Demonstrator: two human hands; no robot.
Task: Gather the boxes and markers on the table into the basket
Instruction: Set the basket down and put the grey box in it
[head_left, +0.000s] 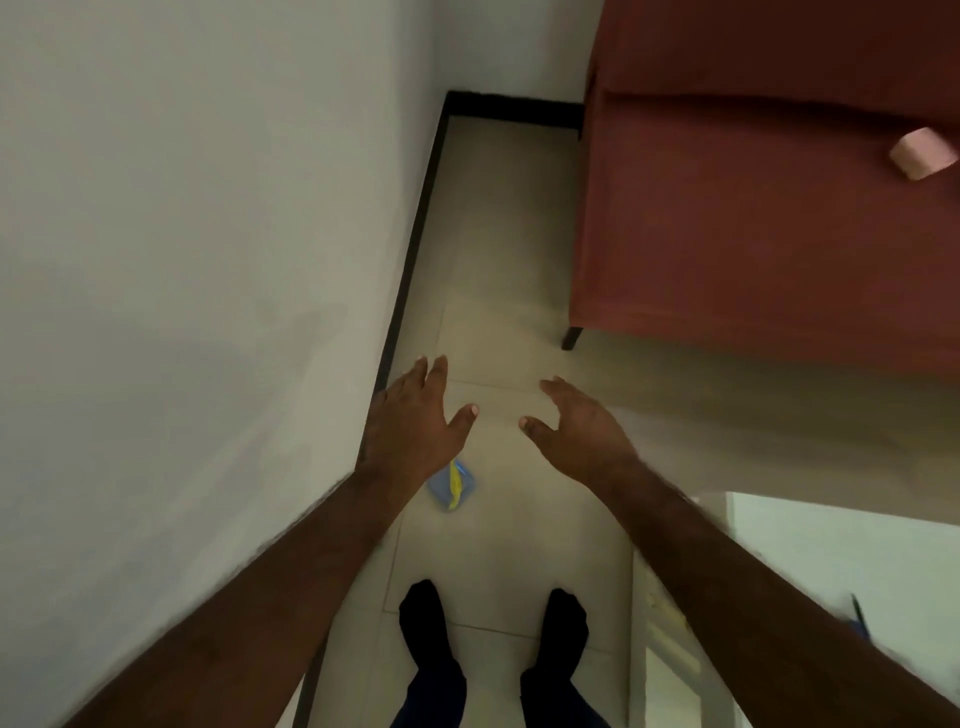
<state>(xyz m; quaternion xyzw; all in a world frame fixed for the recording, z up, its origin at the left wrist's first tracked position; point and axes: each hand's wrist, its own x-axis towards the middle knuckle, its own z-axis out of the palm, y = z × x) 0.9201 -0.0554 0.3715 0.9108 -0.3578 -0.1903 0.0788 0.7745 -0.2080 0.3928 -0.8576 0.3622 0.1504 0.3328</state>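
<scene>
Both my arms reach forward over the tiled floor. My left hand (415, 415) is spread with straight fingers and holds nothing. My right hand (574, 423) hangs beside it, fingers loosely curved, also empty. A small blue and yellow item (451, 486) lies on the floor just below my left wrist; the blur hides what it is. The white table (841, 551) shows only as a corner at the lower right, with a dark thin object (860, 616), perhaps a marker, near its edge. No basket or box is in view.
A white wall (182, 260) with a black skirting runs along the left. A dark red sofa (769, 208) fills the upper right, with a pink roll (922, 153) lying on it. My feet (493, 623) in dark socks stand on the beige tiles.
</scene>
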